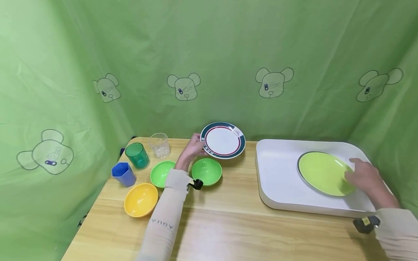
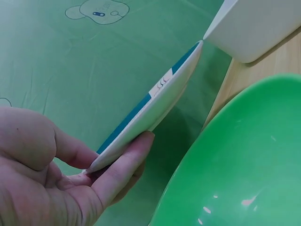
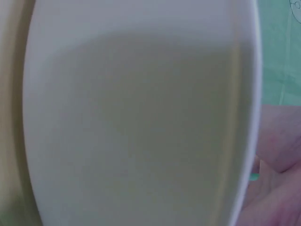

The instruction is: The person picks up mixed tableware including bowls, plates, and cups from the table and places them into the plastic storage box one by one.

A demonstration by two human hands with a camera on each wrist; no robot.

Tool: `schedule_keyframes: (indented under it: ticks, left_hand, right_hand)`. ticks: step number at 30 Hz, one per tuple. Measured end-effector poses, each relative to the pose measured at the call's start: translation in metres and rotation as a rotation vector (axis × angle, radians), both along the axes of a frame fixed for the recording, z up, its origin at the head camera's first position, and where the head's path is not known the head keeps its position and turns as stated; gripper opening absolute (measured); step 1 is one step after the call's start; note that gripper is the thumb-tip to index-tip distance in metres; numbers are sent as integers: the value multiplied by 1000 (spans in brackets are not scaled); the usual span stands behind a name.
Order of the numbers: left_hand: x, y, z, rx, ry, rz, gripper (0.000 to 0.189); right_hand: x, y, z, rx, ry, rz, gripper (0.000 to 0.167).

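In the head view my left hand (image 1: 193, 148) pinches the left edge of a white plate (image 1: 223, 140) with a dark green rim and a red ring. The left wrist view shows that plate (image 2: 146, 110) tilted, thumb on one face and fingers underneath. On the right, a yellow-green plate (image 1: 324, 174) lies in a white tray (image 1: 277, 174). My right hand (image 1: 367, 177) is at its right edge, thumb over the rim and a finger extended apart. The tray wall (image 3: 141, 117) hides most of the right wrist view; only part of that hand (image 3: 277, 188) shows.
Below the held plate sits a green bowl (image 1: 207, 172). Left of it are another green bowl (image 1: 161, 174), partly behind my left arm, an orange bowl (image 1: 141, 200), a blue cup (image 1: 124, 174), a green cup (image 1: 137, 156) and a clear glass (image 1: 159, 145). Green cloth (image 1: 228, 54) hangs behind.
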State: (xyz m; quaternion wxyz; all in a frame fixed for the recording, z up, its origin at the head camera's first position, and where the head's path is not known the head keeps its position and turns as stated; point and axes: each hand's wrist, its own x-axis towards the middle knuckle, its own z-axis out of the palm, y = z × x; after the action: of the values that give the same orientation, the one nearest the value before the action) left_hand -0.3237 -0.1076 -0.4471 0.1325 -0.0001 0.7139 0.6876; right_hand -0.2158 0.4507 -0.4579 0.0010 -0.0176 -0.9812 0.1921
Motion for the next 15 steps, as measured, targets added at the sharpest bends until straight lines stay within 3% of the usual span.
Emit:
schedule_keyframes:
  ticks: [11,15]
  left_hand:
    - [15,2,8,56,23,31,47]
    - [19,5,12,82,28,22,48]
  right_hand:
    - [-2,-37,15,-65,211,-6,59]
    - [-6,-54,21,-105,241,-4,59]
